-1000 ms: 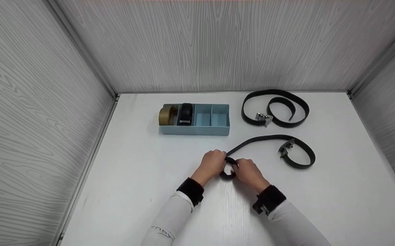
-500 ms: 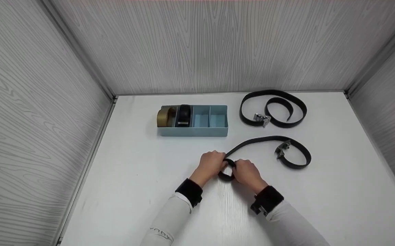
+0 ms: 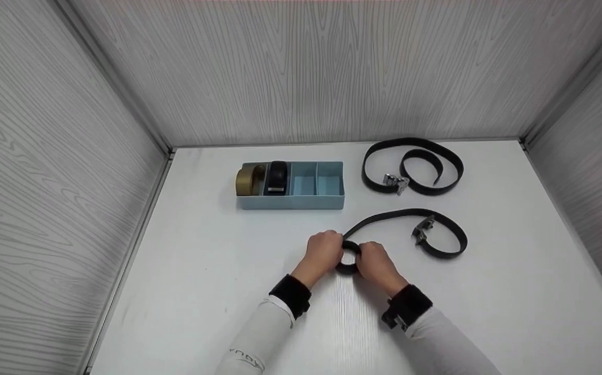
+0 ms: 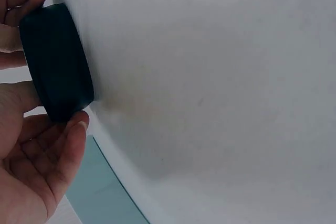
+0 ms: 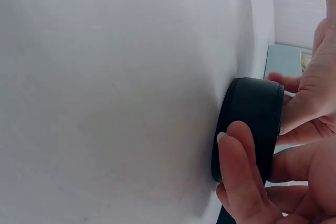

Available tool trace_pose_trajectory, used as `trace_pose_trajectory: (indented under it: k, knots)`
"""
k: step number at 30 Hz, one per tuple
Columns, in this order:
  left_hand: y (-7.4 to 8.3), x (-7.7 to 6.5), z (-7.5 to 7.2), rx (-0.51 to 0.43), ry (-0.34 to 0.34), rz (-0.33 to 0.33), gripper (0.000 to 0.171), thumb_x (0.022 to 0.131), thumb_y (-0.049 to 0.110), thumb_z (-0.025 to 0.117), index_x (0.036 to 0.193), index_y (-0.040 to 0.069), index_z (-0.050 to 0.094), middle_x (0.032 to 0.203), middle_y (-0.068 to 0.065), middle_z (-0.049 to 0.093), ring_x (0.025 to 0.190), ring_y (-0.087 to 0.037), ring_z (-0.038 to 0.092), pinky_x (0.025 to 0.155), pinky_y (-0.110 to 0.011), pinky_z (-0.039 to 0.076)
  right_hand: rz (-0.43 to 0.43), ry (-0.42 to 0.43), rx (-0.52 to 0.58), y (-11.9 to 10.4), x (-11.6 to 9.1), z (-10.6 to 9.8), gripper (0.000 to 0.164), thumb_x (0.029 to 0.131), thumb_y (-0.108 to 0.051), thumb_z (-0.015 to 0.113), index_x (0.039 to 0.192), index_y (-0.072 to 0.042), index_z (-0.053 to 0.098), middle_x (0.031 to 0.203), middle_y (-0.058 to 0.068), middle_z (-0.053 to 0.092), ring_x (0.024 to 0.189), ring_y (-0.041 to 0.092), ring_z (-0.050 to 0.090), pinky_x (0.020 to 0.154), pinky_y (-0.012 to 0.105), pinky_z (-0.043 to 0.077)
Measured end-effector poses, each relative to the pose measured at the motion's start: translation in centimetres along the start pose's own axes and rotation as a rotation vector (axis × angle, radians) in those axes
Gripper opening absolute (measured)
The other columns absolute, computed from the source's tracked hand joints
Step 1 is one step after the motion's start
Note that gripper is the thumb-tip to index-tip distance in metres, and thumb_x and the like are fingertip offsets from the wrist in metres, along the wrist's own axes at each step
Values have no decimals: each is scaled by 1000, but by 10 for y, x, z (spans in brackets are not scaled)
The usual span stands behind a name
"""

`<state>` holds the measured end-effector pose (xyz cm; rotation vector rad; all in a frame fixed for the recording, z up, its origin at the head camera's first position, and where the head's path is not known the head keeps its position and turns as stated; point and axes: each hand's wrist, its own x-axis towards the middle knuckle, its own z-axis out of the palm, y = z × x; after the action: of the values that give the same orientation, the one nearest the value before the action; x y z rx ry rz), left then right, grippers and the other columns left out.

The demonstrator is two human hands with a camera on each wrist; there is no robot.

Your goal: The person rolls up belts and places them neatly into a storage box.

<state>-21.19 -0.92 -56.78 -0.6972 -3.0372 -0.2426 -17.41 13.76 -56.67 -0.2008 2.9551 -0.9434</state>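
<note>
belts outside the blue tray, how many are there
2: one belt at the back, right of the tray; another belt nearer the person, its coiled end in both hands. None seems hidden.

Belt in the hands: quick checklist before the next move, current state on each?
1. Grip on coil: ok, left hand and right hand hold it from opposite sides.
2. Coil shape: ok, roughly round with an open middle.
3. Belt fully rolled: not ok, a long stretch trails right to the buckle.
4. Inner end snug: cannot tell, not visible.
5. Second belt apart: ok, lies farther back.
6. Blue tray upright: ok, gold roll and black roll at its left end.
</note>
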Motion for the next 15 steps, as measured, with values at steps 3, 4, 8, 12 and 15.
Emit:
trace_pose_trajectory:
  k: [3, 4, 8, 12, 15]
  knots:
    - [0, -1, 0, -6, -9, 18, 10, 86, 17, 70, 84, 7, 69, 78, -5, 67, 69, -25, 66, 56, -37, 52, -45, 13, -4, 1, 0, 1, 15, 84, 6, 59, 71, 0, 63, 69, 12, 60, 69, 30, 60, 65, 46, 49]
    - [0, -1, 1, -2, -5, 21, 11, 86, 18, 71, 85, 7, 69, 78, -5, 68, 69, -25, 66, 56, -37, 52, -53, 14, -5, 1, -1, 1, 16, 86, 5, 59, 72, 0, 64, 69, 12, 59, 69, 30, 60, 65, 45, 49]
    - [1, 1, 2, 10, -2, 6, 12, 87, 18, 69, 83, 7, 69, 77, -7, 69, 68, -26, 67, 56, -39, 51, 2, 3, 12, 2, -4, -1, 16, 91, -3, 62, 75, -1, 64, 70, 9, 57, 69, 27, 57, 65, 44, 48]
    - [4, 2, 4, 3, -35, -34, 9, 87, 16, 66, 89, 7, 67, 79, -9, 68, 69, -28, 67, 55, -40, 51, 131, -52, 13, 1, -7, -5, 24, 94, -14, 62, 72, -3, 61, 67, 9, 57, 64, 26, 57, 60, 42, 47]
    - [5, 3, 3, -9, -44, -52, 8, 86, 15, 65, 91, 9, 67, 81, -9, 69, 71, -28, 67, 56, -41, 51, 177, -90, 3, -1, -6, -7, 25, 93, -13, 59, 71, -3, 60, 64, 10, 58, 59, 25, 57, 56, 41, 48]
